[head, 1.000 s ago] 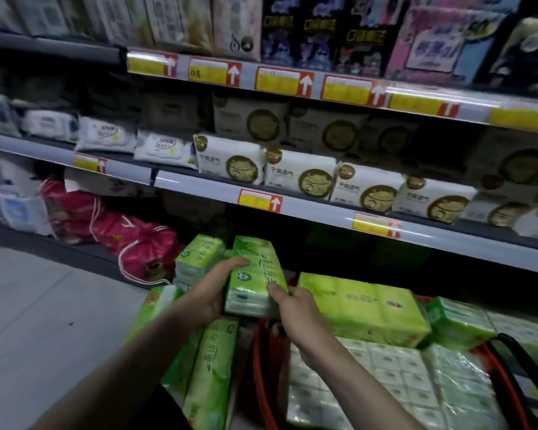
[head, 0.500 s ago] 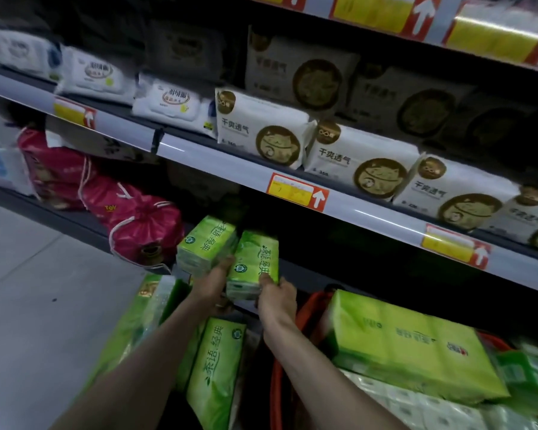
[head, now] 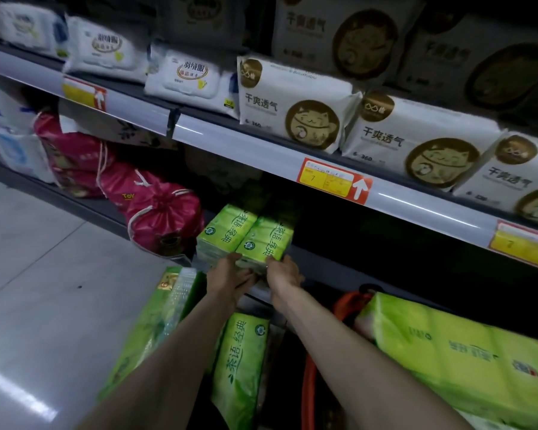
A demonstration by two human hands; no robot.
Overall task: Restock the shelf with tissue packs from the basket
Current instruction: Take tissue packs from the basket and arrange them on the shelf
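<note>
left hand: arm stretched forward and down to the bottom shelf, palm turned in, fingers curled round the near left corner of the green tissue pack, thumb up on its front edge
right hand: same deal on the other side, forearm reaching in from lower right, fingers wrapped on the pack's near right corner, so both hands are pinching the one pack between them
tissue pack: lying flat at the front lip of the bottom shelf, long side running back into the dark, right at the fingertips of both hands
neighbour pack: a second green pack on the shelf, touching the held one on its left side, same way round
basket: orange rim poking out low on the right, near the right forearm; a big yellow-green multipack sits on top of it, can't really tell what's under that
floor stuff: more green packs standing between the two forearms, and a taller bundle just left of the left arm
red bags: drawstring ones on the bottom shelf, left of the green packs
upper shelf: white packs with a gold cat badge, price tag on the rail below
</note>
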